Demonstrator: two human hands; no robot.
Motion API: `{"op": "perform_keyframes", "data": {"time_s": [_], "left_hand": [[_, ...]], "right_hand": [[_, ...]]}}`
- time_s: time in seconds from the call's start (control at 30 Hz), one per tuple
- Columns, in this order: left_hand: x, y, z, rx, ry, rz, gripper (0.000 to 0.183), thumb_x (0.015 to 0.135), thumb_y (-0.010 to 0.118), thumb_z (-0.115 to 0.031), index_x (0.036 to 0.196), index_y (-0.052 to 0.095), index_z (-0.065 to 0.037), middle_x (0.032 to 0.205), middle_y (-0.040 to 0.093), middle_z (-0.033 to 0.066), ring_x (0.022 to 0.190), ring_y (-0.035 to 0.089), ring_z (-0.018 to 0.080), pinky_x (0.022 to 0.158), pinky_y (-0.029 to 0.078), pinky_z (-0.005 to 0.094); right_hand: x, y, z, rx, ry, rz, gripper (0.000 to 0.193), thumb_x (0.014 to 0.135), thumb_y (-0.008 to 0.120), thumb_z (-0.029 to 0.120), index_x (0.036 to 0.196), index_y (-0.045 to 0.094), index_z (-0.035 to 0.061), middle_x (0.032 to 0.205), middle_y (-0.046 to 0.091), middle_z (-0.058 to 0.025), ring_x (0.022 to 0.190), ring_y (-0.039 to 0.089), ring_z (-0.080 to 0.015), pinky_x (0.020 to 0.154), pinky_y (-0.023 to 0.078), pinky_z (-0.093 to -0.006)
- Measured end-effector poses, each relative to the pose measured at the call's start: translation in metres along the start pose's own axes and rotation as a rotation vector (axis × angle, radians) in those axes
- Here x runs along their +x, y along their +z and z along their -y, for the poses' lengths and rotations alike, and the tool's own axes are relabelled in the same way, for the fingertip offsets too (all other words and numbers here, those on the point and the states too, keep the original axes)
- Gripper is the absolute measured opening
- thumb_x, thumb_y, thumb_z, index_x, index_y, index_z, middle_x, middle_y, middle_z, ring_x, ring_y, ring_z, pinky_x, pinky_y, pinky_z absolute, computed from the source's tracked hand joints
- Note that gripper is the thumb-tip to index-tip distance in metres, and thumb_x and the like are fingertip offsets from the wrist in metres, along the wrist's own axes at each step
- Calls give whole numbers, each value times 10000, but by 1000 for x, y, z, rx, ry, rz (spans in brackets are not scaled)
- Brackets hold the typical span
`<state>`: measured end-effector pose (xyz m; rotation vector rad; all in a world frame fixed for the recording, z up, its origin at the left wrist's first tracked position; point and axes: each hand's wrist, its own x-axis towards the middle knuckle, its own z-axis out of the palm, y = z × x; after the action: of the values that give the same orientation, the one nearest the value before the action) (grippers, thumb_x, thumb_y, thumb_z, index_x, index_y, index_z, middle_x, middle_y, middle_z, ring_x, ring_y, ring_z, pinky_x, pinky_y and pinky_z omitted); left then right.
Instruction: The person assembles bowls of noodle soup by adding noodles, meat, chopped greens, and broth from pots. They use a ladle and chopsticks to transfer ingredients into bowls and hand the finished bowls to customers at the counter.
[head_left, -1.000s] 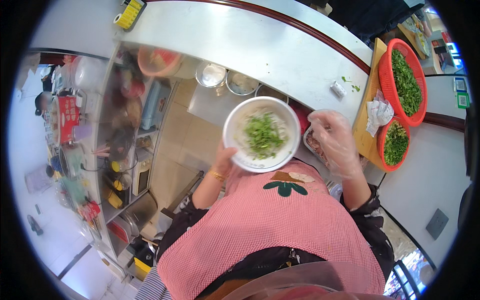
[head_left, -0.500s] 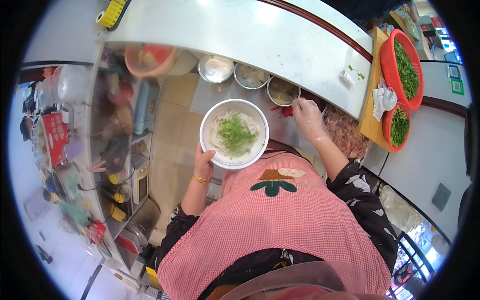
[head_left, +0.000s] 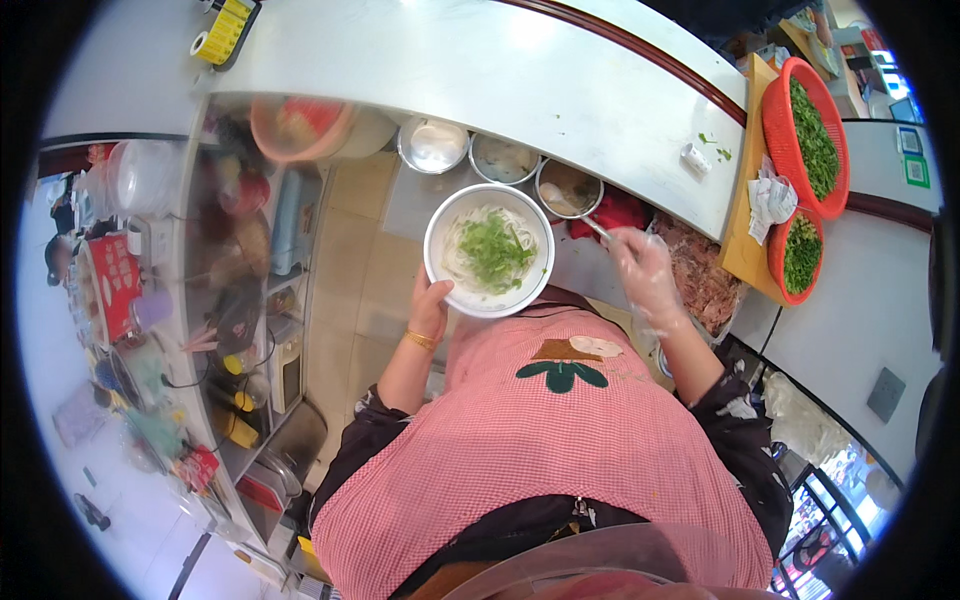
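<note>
My left hand (head_left: 430, 308) grips the near-left rim of a white bowl (head_left: 432, 240), held in front of my body. White noodles (head_left: 461, 250) lie in the bowl, with chopped green herbs (head_left: 496, 250) heaped on top. My right hand, in a clear plastic glove (head_left: 648, 272), is closed on the handle of a metal spoon (head_left: 597, 229). The spoon's far end reaches into the rightmost round metal pot (head_left: 598, 178); a pale rounded shape shows inside, and I cannot tell whether it is the spoon's head.
Two more metal pots (head_left: 433, 146) stand left of it. A tray of brownish-pink meat (head_left: 700, 285) and a red cloth (head_left: 618, 212) lie at the right. Red baskets (head_left: 843, 165) of chopped greens stand beyond a white counter (head_left: 420, 50). Crowded shelves (head_left: 232, 300) fill the left.
The bowl has moved slightly right and away from me. My right hand has drawn back toward me and right from the pot's edge, and the spoon handle now shows.
</note>
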<state>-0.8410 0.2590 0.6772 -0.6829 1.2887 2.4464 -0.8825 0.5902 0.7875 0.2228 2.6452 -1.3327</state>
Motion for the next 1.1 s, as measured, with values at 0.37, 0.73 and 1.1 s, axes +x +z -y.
{"op": "perform_keyframes", "data": {"time_s": [0.37,0.73,1.1], "left_hand": [[-1,-8,-3,39,37,-52,680,756,618,-78,1396,406,11,1324,529,127,1223,513,237,1051,393,347],[1,-6,-2,-18,4,-73,674,771,586,-80,1409,387,5,1344,520,134,1248,499,242,1070,379,361],[6,-12,-28,181,87,-6,693,751,644,-120,1393,409,-12,1323,526,121,1200,529,240,1038,414,373]], "right_hand": [[105,87,10,-396,-168,72,200,906,533,174,841,627,9,882,652,-225,902,630,-410,801,505,-508],[93,70,15,-14,-9,17,191,861,538,125,892,703,35,904,667,-209,885,636,-374,806,500,-428],[65,46,37,-42,-262,-104,157,907,570,185,924,634,43,859,636,-215,839,588,-419,768,481,-477]]}}
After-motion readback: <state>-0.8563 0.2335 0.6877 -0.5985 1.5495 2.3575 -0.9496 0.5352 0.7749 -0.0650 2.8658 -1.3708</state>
